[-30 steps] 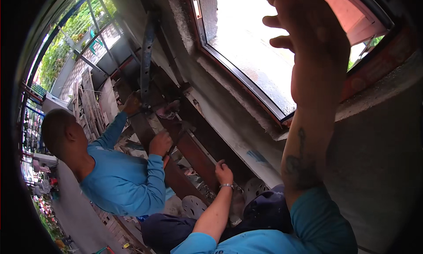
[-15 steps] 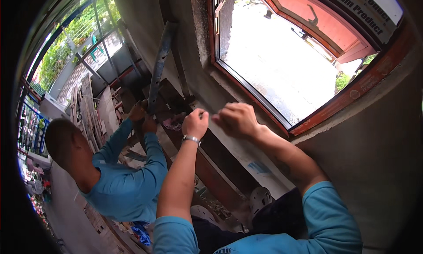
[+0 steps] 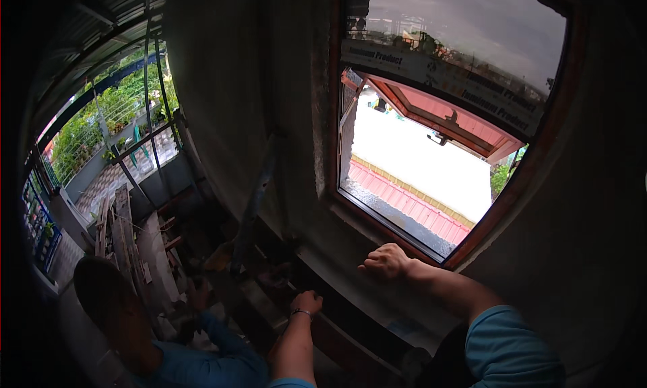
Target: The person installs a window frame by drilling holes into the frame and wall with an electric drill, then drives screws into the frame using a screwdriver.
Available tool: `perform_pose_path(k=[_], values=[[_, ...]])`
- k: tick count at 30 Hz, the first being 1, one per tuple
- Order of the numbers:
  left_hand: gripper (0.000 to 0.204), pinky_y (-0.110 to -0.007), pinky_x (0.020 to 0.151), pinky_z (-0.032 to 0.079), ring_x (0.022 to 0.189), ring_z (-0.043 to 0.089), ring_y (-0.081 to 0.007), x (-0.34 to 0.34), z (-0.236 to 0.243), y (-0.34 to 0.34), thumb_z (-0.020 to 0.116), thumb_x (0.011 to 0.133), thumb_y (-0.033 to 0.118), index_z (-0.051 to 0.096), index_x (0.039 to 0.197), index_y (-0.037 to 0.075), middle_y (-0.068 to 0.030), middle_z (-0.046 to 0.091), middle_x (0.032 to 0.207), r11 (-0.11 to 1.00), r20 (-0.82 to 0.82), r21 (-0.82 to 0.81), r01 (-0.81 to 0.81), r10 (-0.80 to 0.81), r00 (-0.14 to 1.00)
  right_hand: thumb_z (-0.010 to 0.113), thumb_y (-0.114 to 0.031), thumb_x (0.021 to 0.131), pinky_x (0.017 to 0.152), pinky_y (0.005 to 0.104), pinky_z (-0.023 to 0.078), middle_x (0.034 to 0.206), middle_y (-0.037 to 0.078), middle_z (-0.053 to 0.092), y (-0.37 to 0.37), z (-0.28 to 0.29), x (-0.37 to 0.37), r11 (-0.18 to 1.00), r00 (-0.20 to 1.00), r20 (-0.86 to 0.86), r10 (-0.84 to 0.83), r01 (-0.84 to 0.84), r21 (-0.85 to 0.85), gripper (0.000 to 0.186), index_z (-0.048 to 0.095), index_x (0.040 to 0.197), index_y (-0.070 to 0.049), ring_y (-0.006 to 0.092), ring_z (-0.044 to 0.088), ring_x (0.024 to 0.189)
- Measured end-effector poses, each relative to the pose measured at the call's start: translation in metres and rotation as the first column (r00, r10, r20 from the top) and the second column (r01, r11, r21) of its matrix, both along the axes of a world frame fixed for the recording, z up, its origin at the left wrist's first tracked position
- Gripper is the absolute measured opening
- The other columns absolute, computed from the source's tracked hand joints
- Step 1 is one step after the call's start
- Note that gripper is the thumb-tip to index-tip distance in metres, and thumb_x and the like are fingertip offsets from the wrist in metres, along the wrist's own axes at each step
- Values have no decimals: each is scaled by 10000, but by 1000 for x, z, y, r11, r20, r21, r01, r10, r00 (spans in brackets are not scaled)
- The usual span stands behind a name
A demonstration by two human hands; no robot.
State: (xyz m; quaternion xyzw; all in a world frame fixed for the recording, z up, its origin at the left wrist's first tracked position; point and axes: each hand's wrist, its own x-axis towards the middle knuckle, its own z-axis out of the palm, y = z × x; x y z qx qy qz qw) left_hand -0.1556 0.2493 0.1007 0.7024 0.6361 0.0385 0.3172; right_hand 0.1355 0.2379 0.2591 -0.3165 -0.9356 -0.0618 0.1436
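Note:
My left hand point(image 3: 307, 302), with a banded wrist, is closed over the dark boards point(image 3: 323, 341) low in the middle; what it holds, if anything, is too dim to make out. My right hand point(image 3: 384, 260) has curled fingers just below the lower corner of a red-brown framed window point(image 3: 464, 240), with its fingertips hidden. The window's hinged sash point(image 3: 445, 118) stands open outward beneath a taped upper pane point(image 3: 472, 24). An upright metal bar point(image 3: 257, 189) with holes rises from the boards left of my hands.
A co-worker point(image 3: 162, 358) in a blue long-sleeved top bends at the lower left, hands among boards. Scrap planks point(image 3: 125, 233) lie beyond. A metal railing point(image 3: 138, 145) with plants and a green chair point(image 3: 137, 149) outside is at the left. A rough cement wall point(image 3: 573, 267) fills the right.
My right hand has come down from high at the window to below it. My left hand moved forward. The view has tilted up, showing more window, and the room looks darker.

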Motion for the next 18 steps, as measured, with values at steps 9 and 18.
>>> perform_pose_path(k=[9, 18], values=[[323, -437, 897, 492, 1030, 616, -338, 1, 3, 6, 607, 812, 346, 682, 1048, 138, -150, 661, 1076, 1000, 64, -10, -5, 5, 998, 541, -311, 926, 489, 373, 463, 643, 52, 549, 18, 23, -27, 997, 998, 38, 48, -50, 53, 316, 571, 680, -115, 247, 588, 571], [344, -435, 885, 491, 1012, 620, -339, 4, 0, 8, 614, 818, 347, 674, 1060, 109, -158, 668, 1039, 998, 119, -52, 38, -32, 992, 594, -240, 899, 472, 367, 458, 586, 59, 522, 14, 9, -10, 990, 990, 100, 95, -83, -111, 313, 515, 624, -113, 248, 573, 547]])
